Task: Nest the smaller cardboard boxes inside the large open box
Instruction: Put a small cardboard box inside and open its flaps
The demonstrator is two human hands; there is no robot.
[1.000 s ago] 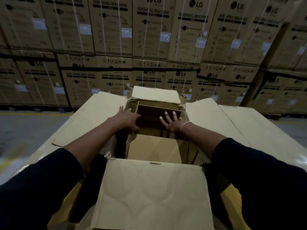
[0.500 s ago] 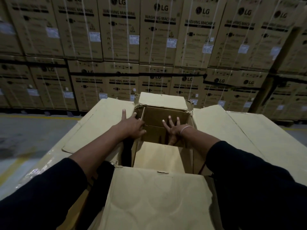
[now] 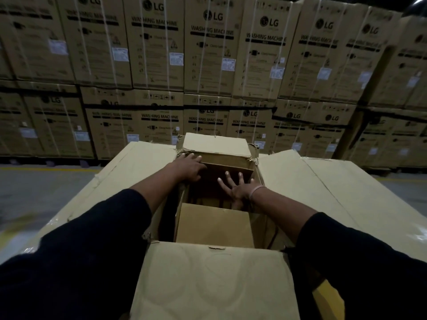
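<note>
The large open box point(image 3: 307, 181) stands in front of me with its flaps folded out to the left, right, front and back. Inside it sits a smaller cardboard box point(image 3: 227, 163), its far flap point(image 3: 215, 144) raised and its dark interior showing. My left hand point(image 3: 187, 167) rests flat on the smaller box's left top edge. My right hand point(image 3: 235, 190) presses with spread fingers against a brown inner panel point(image 3: 231, 173) of that box. A lighter cardboard flap point(image 3: 215, 225) lies nearer to me inside the large box.
A wall of stacked, strapped washing machine cartons point(image 3: 208, 65) fills the background. Grey warehouse floor point(image 3: 46, 188) with a yellow line lies to the left, and more floor shows at the right. The large box's near flap point(image 3: 212, 280) lies just below my arms.
My left hand has slid forward onto the smaller box's far left edge. The right hand moved slightly lower against the inner panel. The view has tilted upward.
</note>
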